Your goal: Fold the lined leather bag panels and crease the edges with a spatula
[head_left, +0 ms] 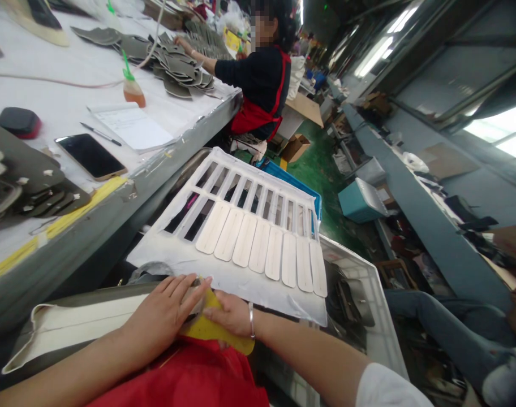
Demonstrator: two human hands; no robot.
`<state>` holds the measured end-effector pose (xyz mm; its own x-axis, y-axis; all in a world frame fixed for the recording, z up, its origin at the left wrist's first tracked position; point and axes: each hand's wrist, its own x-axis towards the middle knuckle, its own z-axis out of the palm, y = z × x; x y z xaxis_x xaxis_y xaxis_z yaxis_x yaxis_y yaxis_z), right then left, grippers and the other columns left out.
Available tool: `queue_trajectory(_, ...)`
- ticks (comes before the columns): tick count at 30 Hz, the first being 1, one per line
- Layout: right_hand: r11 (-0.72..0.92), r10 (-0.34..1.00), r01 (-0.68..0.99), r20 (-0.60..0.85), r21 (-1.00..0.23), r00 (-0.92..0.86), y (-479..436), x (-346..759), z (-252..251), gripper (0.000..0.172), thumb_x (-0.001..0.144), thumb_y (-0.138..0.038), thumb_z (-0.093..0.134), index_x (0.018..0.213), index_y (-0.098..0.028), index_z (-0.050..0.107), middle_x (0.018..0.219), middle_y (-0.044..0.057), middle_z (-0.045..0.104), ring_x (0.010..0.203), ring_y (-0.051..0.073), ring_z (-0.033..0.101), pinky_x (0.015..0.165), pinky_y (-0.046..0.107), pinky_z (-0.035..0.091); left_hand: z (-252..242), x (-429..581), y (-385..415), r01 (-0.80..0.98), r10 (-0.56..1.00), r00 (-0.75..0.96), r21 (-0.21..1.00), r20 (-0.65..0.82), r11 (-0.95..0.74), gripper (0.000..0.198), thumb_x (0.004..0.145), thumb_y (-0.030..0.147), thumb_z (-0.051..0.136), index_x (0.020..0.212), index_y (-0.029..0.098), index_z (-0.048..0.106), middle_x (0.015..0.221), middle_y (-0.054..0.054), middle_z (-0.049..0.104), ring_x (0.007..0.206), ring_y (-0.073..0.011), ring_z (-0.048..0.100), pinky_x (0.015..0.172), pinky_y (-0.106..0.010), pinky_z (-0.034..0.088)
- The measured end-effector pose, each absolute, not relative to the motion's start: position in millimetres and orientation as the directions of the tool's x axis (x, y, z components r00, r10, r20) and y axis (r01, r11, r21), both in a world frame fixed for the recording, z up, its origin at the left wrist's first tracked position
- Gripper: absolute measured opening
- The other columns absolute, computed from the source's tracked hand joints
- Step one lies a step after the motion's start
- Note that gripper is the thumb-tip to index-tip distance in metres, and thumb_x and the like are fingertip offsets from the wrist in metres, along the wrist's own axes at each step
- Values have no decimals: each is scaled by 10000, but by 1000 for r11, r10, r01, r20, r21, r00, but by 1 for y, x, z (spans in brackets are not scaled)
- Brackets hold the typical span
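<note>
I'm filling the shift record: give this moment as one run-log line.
left hand: at yellow piece | right hand: gripping it | slotted white rack: row of cream round-ended strips | workbench: smartphone, pen, notepad

The yellow piece (205,328) looks smooth, the red apron (194,376) matt cloth.

Beyond the left hand (162,311), off to its left, stands a white-covered workbench (65,110) bearing a smartphone (90,155), a pen (100,134), a notepad (130,125), a green-nozzled squeeze bottle (133,93) and overlapping grey cut pieces (179,70). Ahead of the right hand (233,314), a white slotted board (236,280) carries a row of cream round-ended strips (259,246).
</note>
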<state>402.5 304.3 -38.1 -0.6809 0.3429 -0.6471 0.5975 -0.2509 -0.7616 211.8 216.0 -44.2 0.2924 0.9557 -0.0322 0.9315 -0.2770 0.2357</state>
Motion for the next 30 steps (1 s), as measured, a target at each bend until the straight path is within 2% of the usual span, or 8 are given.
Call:
queue_trajectory(3,-292,488,529,-600,-797,-634,286,395,-46,426,795,-548,534,1042,-208,464,723,-5,565,491,114,532,469,245,428,-44,206,215,907,947,320,299,-33,-297,828,655,138,538,1426,186,242,1407,-139,413,1257,-289,397,1049,-433,279)
queue_trajectory(7,-402,614,487,-623,-776,-485,263,381,-52,437,819,-584,464,1045,-214,407,636,-34,526,410,119,514,417,260,420,-47,198,211,894,950,308,330,42,-304,856,692,301,620,1429,161,209,1417,-153,397,1262,-300,395,1056,-425,285)
queue_trajectory(12,-484,602,433,-648,-760,-466,259,398,-29,452,771,-573,528,993,-200,400,571,-44,534,373,155,535,367,278,425,-44,195,203,909,962,268,318,51,-270,901,681,424,654,1424,156,221,1389,-161,434,1220,-299,451,1025,-407,337)
queue_trajectory(16,-517,762,72,-497,-853,-415,262,432,-3,455,739,-536,587,973,-177,433,634,-9,600,415,121,545,396,243,433,-31,191,196,937,974,218,292,-53,-194,852,659,445,654,1387,143,331,1386,-162,440,1244,-305,425,1045,-417,302)
queue_trajectory(19,-555,817,-244,-466,-795,-339,265,432,6,434,654,-368,709,955,-176,461,769,12,634,511,80,554,501,230,478,-22,193,195,940,978,181,311,-106,-140,802,665,486,635,1353,149,397,1387,-156,441,1244,-306,423,1048,-435,281)
queue_trajectory(22,-478,876,-340,-415,-810,-245,268,405,4,399,641,-330,697,934,-181,472,801,11,636,502,90,548,457,239,451,-18,200,199,927,982,166,353,-88,-125,717,723,503,573,1335,160,422,1371,-148,465,1224,-297,443,1030,-455,279)
queue_trajectory(26,-248,969,-310,-236,-918,-75,273,365,-7,337,660,-343,646,898,-149,506,519,-68,495,379,63,413,394,214,317,-19,203,209,911,976,169,401,-135,-102,692,765,519,509,1351,168,397,1366,-141,472,1218,-294,451,999,-472,302)
queue_trajectory(30,-247,969,-379,-234,-892,-82,266,346,-14,431,661,-338,639,1019,-140,502,476,-115,356,379,45,306,402,199,263,-22,197,217,899,958,202,426,-203,-99,692,746,476,532,1361,194,384,1374,-121,468,1226,-283,450,1001,-460,313)
